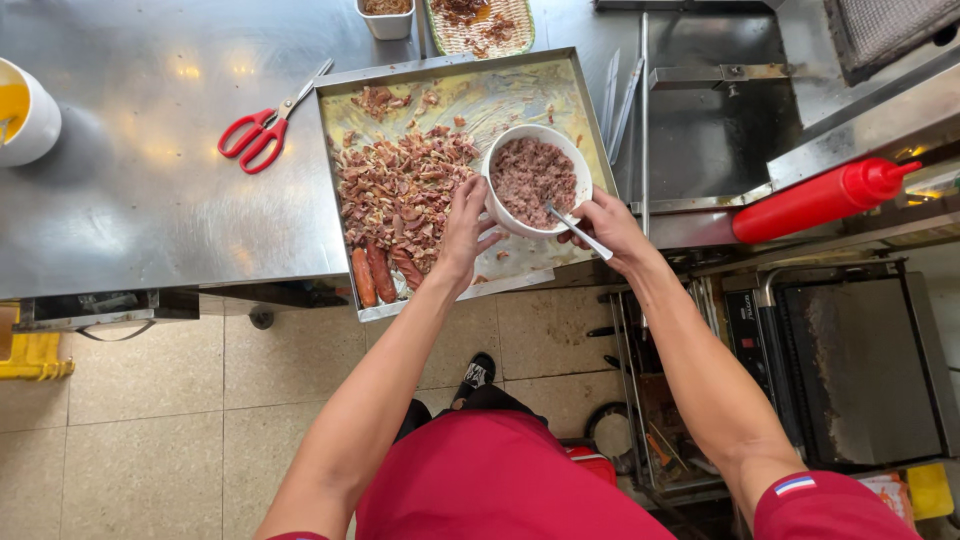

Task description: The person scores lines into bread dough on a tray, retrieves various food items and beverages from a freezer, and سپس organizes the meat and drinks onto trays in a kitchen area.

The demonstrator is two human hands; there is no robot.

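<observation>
A round white bowl [535,180] of minced pinkish meat sits on a greasy metal tray [560,80] beside chopped meat [400,190] and whole sausages [378,272]. Left hand [466,228] fingers curl against the bowl's side; right hand [612,228] fingers pinch a metal spoon [577,231]. Red scissors [262,131] lie on the steel surface [130,180].

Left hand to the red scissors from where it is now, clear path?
Probably yes. The left hand rests on the white bowl over the tray; the red scissors lie on bare steel counter beyond the tray's left rim, nothing between but chopped meat.
</observation>
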